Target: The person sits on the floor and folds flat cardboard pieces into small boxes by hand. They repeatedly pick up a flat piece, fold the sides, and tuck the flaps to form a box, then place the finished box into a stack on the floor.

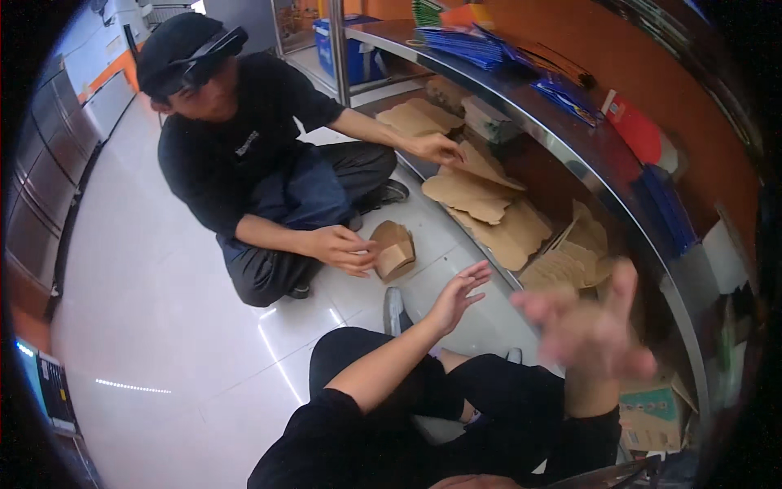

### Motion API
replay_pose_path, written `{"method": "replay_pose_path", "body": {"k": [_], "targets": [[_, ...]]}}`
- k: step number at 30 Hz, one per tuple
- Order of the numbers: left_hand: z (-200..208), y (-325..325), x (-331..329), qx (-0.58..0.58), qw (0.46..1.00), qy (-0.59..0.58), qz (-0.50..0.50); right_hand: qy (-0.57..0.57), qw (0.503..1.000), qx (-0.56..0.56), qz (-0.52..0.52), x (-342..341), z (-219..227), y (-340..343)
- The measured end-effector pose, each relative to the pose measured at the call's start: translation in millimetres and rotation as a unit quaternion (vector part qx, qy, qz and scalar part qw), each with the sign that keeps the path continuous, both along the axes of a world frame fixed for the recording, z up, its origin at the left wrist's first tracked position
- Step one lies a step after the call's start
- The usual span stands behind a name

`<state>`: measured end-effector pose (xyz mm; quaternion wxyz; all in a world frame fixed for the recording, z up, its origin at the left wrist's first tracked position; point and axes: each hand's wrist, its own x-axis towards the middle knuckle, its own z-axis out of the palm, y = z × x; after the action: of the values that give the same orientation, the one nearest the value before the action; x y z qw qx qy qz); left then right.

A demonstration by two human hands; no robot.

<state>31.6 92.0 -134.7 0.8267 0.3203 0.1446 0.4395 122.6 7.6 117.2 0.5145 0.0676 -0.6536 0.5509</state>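
Over the floor tiles, my left hand (462, 297) is raised with its fingers stretched out and holds nothing. My right hand (588, 326) is lifted by the low shelf, smeared by motion, its fingers spread and nothing visible in them. Behind it lies a stack of flat brown cardboard box blanks (570, 257). More brown blanks (497, 216) fan out along the shelf's edge. A folded brown paper box (394, 252) stands on the floor beyond my left hand, beside a co-worker's hand (338, 249). The co-worker's other hand (438, 149) is over the blanks.
A co-worker (244, 155) in black sits cross-legged opposite me. Above the shelf runs a metal tabletop (521, 90) with blue packets (468, 47) on it. A printed carton (652, 416) sits low by my right arm. A blue bin (350, 53) is at the back.
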Motion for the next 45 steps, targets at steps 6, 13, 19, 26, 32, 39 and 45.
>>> {"method": "replay_pose_path", "body": {"k": [6, 13, 19, 26, 32, 39, 45], "targets": [[17.5, -5.8, -8.4, -0.074, 0.997, 0.024, 0.024, 0.078, 0.982, 0.039, 0.166, -30.5, 17.8, -14.6], [25.9, -3.2, 0.1, -0.098, 0.995, -0.001, 0.000, -0.116, 0.963, -0.117, 0.211, -20.5, 15.7, -10.3], [19.7, -3.3, 4.3, -0.149, 0.983, 0.048, 0.096, -0.281, 0.886, -0.093, -0.358, 5.2, -76.3, 131.2], [14.8, 6.2, -3.5, -0.217, 0.962, 0.028, 0.164, -0.659, 0.575, 0.076, -0.480, 71.6, -214.5, 231.7], [10.1, 14.2, -6.8, -0.239, 0.960, 0.000, 0.145, -0.728, 0.485, 0.036, -0.483, 74.4, -238.5, 251.9], [8.5, 14.3, -6.4, -0.247, 0.961, -0.001, 0.124, -0.781, 0.398, 0.035, -0.480, 77.5, -233.7, 248.4], [7.0, 12.4, -6.5, -0.242, 0.964, 0.007, 0.111, -0.745, 0.416, 0.051, -0.519, 75.0, -202.6, 235.8]]}}
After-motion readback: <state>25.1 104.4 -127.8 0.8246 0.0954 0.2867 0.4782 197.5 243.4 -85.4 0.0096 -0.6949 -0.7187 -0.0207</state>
